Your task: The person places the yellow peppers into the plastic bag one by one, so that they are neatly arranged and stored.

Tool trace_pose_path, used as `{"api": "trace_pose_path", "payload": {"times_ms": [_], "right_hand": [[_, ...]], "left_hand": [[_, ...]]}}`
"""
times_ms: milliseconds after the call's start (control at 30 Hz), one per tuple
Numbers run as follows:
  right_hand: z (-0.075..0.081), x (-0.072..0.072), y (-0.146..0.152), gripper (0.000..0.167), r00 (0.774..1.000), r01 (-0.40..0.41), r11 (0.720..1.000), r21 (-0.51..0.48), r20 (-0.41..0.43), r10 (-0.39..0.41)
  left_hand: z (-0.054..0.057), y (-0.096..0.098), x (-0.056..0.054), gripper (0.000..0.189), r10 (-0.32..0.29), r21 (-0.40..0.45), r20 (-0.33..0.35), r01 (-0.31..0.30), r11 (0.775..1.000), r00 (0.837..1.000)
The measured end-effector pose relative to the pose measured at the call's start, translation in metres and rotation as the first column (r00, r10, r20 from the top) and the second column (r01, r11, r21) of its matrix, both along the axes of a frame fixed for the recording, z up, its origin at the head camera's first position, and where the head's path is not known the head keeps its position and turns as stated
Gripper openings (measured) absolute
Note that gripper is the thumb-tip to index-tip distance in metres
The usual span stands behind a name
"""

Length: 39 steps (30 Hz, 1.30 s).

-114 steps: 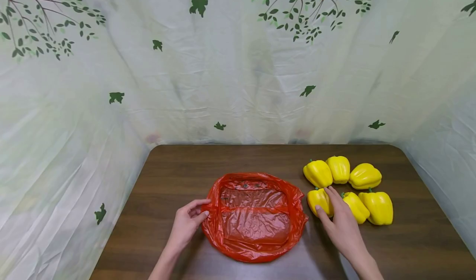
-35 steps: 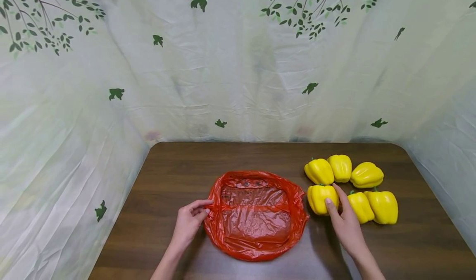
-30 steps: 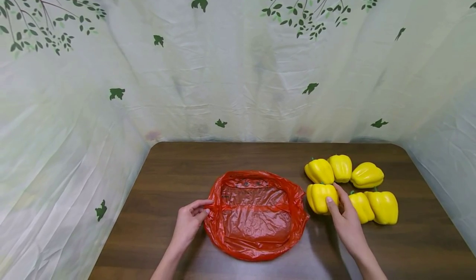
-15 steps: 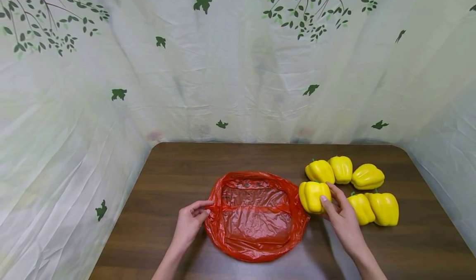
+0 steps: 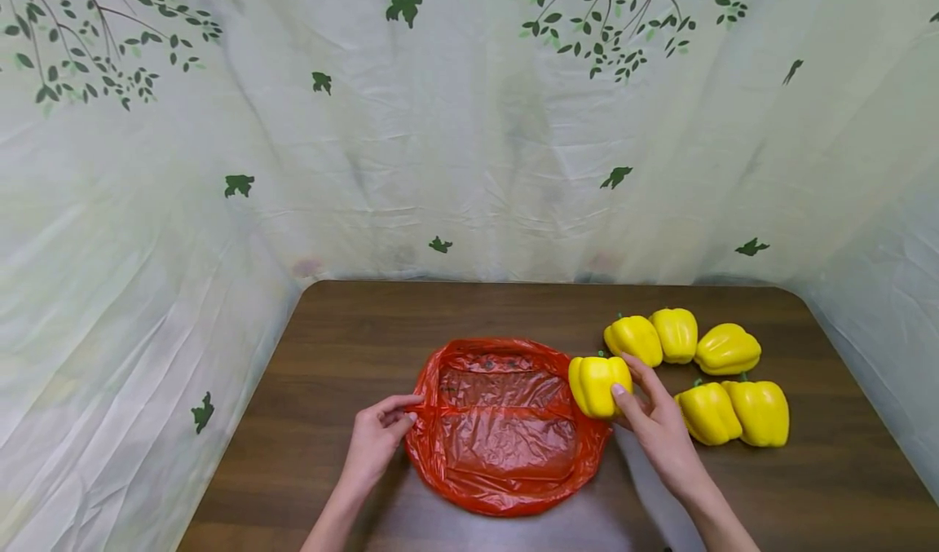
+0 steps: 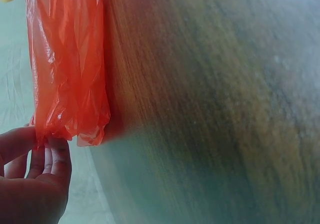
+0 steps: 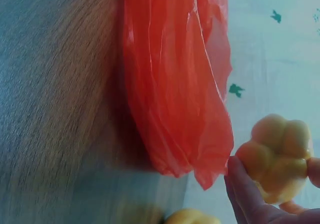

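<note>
Pepper [image 5: 591, 388], clasped in my right grip [image 5: 655, 421], had just left the other peppers [image 5: 759, 413] for two o'clock of the red bag [image 5: 506, 499], pinched at nine by my left grip [image 5: 376, 439], so I judged carrying underway.

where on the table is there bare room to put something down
Bare: the left of the table, up to the left hand and red bag; the strip between the bag and the far edge; the near right, in front of the loose peppers.

Crowded: right of the bag, where the right hand holds another pepper and five cluster.
</note>
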State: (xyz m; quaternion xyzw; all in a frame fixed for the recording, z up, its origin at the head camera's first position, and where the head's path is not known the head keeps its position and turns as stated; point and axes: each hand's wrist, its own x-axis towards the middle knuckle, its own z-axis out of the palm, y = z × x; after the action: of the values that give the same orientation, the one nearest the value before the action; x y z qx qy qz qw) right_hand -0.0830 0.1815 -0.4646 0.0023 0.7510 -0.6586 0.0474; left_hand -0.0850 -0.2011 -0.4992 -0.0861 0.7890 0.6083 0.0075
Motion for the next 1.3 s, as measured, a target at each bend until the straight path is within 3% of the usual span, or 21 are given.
{"api": "trace_pose_path", "payload": {"times_ms": [300,567,800,1300], "right_hand": [[-0.001,-0.005,-0.013,0.063,0.999,-0.04,0.999,0.016,0.034,0.039],[0.0,-0.009,-0.026,0.057,0.995,-0.102,0.995,0.002,0.008,0.102],[0.008,-0.011,-0.033,0.054,0.991,-0.125,0.99,0.059,-0.03,0.127],[0.013,-0.035,-0.056,0.055,0.972,-0.23,0.97,0.078,-0.037,0.233]], "left_hand": [[0.001,0.001,0.0,0.025,0.004,0.001,0.006,-0.004,1.0,1.0],[0.001,0.001,0.0,0.025,0.003,0.005,0.016,-0.003,1.0,1.0],[0.0,0.001,-0.001,0.025,0.006,-0.001,0.016,-0.006,1.0,1.0],[-0.002,0.001,0.001,0.026,0.009,0.019,0.007,-0.009,1.0,1.0]]}}
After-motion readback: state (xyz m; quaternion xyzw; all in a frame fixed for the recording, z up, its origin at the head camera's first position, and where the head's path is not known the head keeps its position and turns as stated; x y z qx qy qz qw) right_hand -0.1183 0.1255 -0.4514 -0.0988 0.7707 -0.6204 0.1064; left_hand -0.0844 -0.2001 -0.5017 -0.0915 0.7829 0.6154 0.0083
